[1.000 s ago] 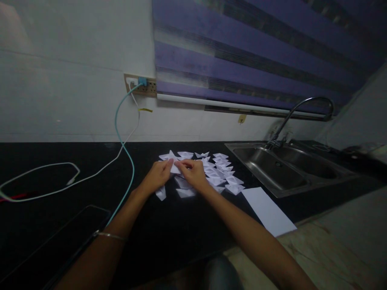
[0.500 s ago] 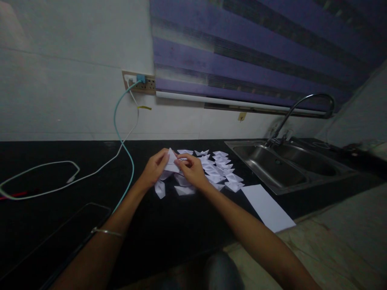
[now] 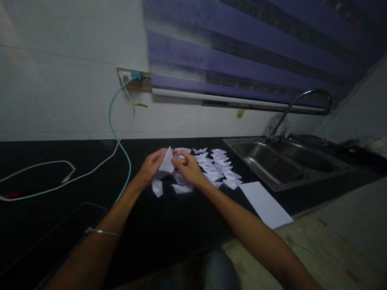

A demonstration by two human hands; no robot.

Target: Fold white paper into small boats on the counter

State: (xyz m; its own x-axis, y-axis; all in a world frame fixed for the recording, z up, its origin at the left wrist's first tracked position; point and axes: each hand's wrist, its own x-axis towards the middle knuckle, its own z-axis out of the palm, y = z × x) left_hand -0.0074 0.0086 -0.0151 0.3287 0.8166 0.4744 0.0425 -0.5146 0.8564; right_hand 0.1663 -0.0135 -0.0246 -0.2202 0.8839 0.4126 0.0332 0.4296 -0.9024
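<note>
Between my two hands is a piece of folded white paper [image 3: 167, 162] with a pointed top, held up over the black counter. My left hand [image 3: 150, 167] is closed on its left side, thumb toward me. The fingers of my right hand [image 3: 190, 166] pinch its right edge. Several folded paper boats [image 3: 213, 166] lie in rows just right of my hands. Below the held paper, a folded piece [image 3: 157, 187] and another paper boat [image 3: 182, 188] rest on the counter, and others there are partly hidden by my hands.
Flat white paper [image 3: 266, 204] lies at the counter's front right edge. Behind it is a steel double sink [image 3: 273, 183] with a curved faucet [image 3: 290, 108]. Teal and white cables [image 3: 112, 125] run from a wall socket [image 3: 142, 81] down across the left of the black counter [image 3: 169, 229].
The folded paper has tilted and now appears narrower, with my right fingers shifted along its edge. The whole view has moved slightly, so the surroundings sit a little further left and up.
</note>
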